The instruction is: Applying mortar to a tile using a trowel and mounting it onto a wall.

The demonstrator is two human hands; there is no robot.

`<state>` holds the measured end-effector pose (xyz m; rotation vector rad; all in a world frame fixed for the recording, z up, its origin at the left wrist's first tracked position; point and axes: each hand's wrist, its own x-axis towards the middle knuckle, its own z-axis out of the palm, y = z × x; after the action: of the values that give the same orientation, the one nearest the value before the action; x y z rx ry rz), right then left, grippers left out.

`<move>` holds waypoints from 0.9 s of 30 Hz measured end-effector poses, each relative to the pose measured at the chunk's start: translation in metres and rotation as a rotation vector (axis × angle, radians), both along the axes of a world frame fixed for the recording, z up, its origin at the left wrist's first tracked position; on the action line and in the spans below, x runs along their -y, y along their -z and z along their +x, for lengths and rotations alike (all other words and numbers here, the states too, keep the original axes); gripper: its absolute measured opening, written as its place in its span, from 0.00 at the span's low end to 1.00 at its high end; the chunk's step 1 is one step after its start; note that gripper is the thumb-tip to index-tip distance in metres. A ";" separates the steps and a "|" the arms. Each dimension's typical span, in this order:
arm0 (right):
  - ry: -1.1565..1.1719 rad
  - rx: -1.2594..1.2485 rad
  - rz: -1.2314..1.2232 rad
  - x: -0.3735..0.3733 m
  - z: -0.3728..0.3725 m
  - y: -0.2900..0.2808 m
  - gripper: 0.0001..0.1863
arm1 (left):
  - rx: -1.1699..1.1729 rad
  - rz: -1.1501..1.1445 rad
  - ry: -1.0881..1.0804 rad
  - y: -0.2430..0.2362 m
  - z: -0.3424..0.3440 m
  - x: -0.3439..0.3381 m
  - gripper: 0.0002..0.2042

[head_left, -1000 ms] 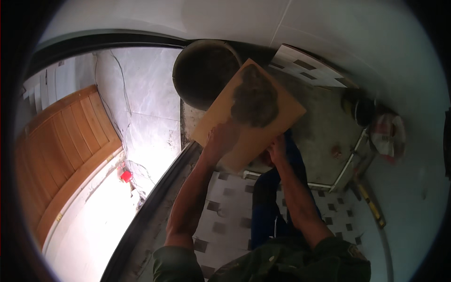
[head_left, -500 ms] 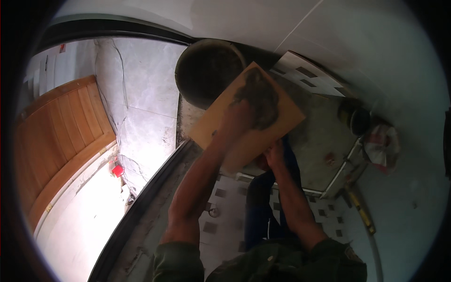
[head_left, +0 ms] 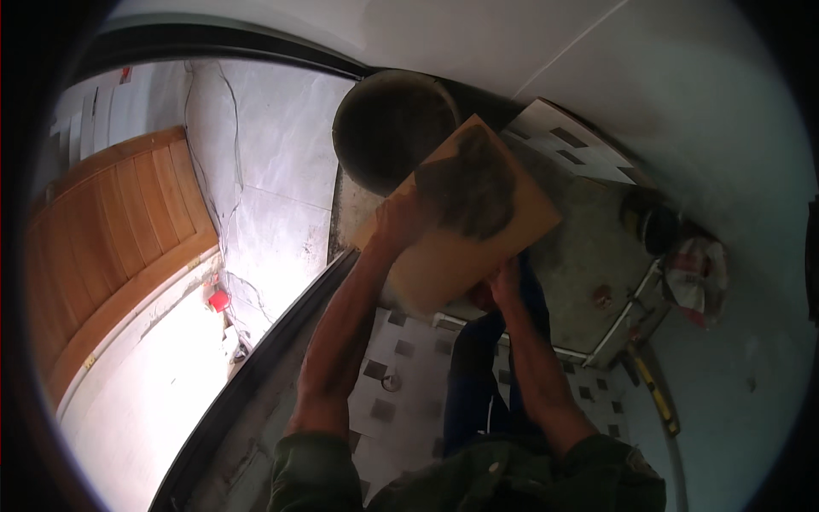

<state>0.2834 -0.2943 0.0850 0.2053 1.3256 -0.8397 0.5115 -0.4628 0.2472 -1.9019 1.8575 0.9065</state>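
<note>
A square tan tile [head_left: 444,269] is held tilted in front of me, with a blurred patch of dark grey mortar [head_left: 478,200] over its upper part. My right hand [head_left: 502,284] supports it at the near right edge, its fingers partly hidden beneath. Over the tile's left side, beside the mortar, is my left hand [head_left: 399,220], with its fingers curled closed. Motion blur and the dark mortar hide what those fingers hold, if anything. Beyond the tile stands a round dark tub [head_left: 384,128], partly covered by the tile's far left edge.
A patterned tile [head_left: 576,141] leans on the wall at the far right. Beside it stand a dark bucket [head_left: 653,224] and a white-and-red bag [head_left: 695,277]. A yellow level [head_left: 655,388] lies at right. A dark sill [head_left: 256,367] and a wooden panel [head_left: 128,256] are at left.
My left hand has moved from over the mortar toward the tile's left edge. The mortar patch appears wider toward the left. My right hand keeps its hold, and the view has shifted slightly.
</note>
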 end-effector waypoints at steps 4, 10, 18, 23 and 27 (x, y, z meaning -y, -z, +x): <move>0.008 0.010 0.043 0.004 0.014 -0.007 0.26 | 0.030 -0.011 0.047 0.043 0.043 -0.024 0.10; -0.025 -0.029 0.064 0.006 0.010 -0.006 0.25 | -0.214 -0.075 -0.033 0.039 0.022 -0.051 0.07; -0.049 0.031 0.081 -0.009 0.027 0.006 0.24 | 0.008 -0.251 -0.275 0.034 0.010 0.014 0.07; -0.050 0.078 0.076 -0.006 0.029 0.007 0.29 | -0.175 0.048 -0.007 0.031 0.019 0.022 0.06; -0.047 0.048 0.019 -0.007 0.018 0.013 0.25 | 0.014 -0.108 0.346 0.047 0.009 -0.017 0.07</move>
<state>0.3010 -0.2870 0.0720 0.2072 1.2889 -0.7787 0.5206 -0.4461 0.1999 -1.5648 2.1753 0.6893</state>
